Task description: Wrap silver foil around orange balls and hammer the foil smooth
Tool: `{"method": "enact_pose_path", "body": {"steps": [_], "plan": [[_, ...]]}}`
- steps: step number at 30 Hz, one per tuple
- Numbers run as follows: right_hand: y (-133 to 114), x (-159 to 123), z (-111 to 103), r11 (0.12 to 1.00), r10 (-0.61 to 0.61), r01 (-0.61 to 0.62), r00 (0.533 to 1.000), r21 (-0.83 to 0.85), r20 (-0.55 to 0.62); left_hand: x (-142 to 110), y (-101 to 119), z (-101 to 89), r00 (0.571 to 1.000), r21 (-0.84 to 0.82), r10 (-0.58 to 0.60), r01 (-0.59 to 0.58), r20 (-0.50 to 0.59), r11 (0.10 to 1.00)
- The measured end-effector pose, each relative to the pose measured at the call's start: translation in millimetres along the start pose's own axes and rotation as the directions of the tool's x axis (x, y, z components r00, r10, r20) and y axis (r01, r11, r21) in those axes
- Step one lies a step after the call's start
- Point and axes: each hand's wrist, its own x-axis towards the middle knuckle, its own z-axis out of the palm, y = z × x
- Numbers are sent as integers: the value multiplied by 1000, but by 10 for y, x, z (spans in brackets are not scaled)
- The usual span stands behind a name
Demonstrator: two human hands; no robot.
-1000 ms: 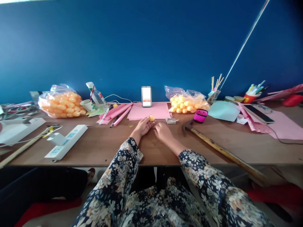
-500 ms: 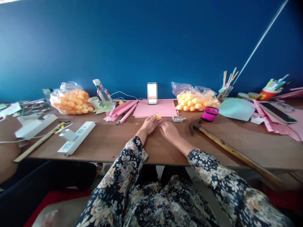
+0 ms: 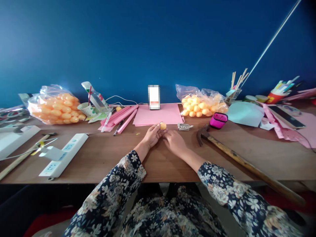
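My left hand (image 3: 152,135) pinches a small yellow-orange ball (image 3: 163,125) between thumb and fingers, above the brown table near the pink paper. Right beside it, my right hand (image 3: 174,141) has its fingers bent in and meets the left fingertips just below the ball. What those right fingers hold, if anything, is hidden. A crumpled silver packet (image 3: 184,127) lies just beyond the right hand. Behind the ball lie flat pink sheets (image 3: 158,116), with a phone (image 3: 154,97) standing upright at their back edge.
A claw hammer (image 3: 229,153) lies to the right, beside a magenta pouch (image 3: 218,120). Clear bags of orange balls stand left (image 3: 58,108) and right (image 3: 197,105). On the left are a white power strip (image 3: 64,154), another hammer (image 3: 22,161) and folded pink strips (image 3: 118,118).
The view has shifted, so the table items on the left sit farther left. Another person's arm at the left has gone out of view. My hands stay together at the ball.
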Motion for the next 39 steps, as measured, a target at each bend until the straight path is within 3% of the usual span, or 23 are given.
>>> {"method": "enact_pose_path", "body": {"steps": [8,18,25,33,39], "plan": [[16,35,-31,992,74,-76,997,105,21,-15,1,31,1000,-2,-6,6,-5,1000],[151,337,-73,936,150,-186,979,300,139,5,18,18,1000,-25,-10,10,-21,1000],[130,272,-35,888,251,-268,963,374,95,13,54,66,998,-34,-63,63,1,997],[138,236,-63,784,296,-276,954,557,56,-34,120,55,992,-109,-128,125,-23,986],[164,255,-74,794,314,-291,948,534,49,-15,131,42,984,-147,-165,154,-62,977]]}}
